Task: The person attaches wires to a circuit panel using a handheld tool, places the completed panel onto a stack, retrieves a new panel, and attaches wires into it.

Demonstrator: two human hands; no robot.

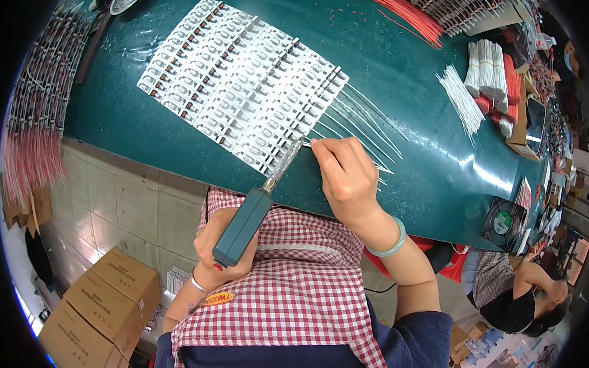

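Observation:
My left hand [222, 246] is wrapped around a green boxy tool handle [243, 226] with a slim metal nose; its exact kind I cannot make out. That nose meets the lower right edge of a grid of small white plastic parts [243, 85] with metal and dark pieces in them. Close by, my right hand [346, 176] has thumb and forefinger pinched on a thin white wire at the same edge. Several more white wires [368, 118] trail rightward from the grid over the green tabletop [431, 169]. My right fingers partly cover the wire's end.
White wires [463, 99] lie at right beside tied white and red wire bundles [490, 74]. Red wires [410, 16] lie at the back. A black fan [503, 222] stands near the front right edge. Wired parts hang at far left [41, 104]. Cartons [102, 307] stand below; another person [521, 289] sits right.

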